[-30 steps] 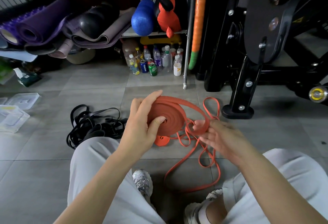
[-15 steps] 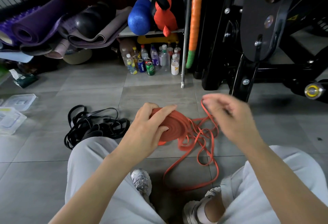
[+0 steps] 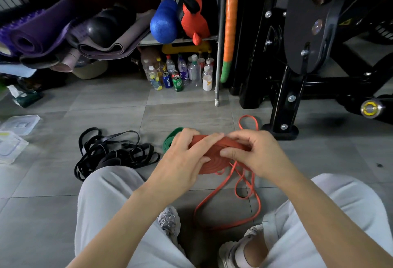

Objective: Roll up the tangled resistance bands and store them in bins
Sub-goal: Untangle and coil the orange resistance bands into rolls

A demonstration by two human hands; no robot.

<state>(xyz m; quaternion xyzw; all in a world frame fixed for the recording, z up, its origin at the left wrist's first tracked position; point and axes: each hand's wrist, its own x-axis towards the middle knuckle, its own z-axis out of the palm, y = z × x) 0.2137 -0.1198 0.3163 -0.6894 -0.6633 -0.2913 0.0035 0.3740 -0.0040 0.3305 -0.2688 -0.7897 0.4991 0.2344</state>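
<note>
A flat coil of orange resistance band (image 3: 213,161) is held above the floor between my knees. My left hand (image 3: 182,159) grips its left side, fingers over the top and thumb beneath. My right hand (image 3: 255,153) pinches the band against the coil's right edge. The unrolled orange tail (image 3: 229,206) hangs down in loops to the tiles, and one loop (image 3: 248,121) lies farther away. A green rolled band (image 3: 171,139) peeks out behind my left hand. A tangled heap of black bands (image 3: 112,153) lies on the floor at the left.
Clear plastic bins and lids (image 3: 14,136) sit at the far left edge. Bottles and cans (image 3: 178,76) stand under a shelf ahead, beside rolled yoga mats (image 3: 53,34). A black gym machine frame (image 3: 297,65) with its foot (image 3: 280,131) stands close at the right.
My right hand came back from above the loose loops and closed on the coil's right edge, laying band onto it. The coil has tipped flatter. The green roll now shows behind my left hand.
</note>
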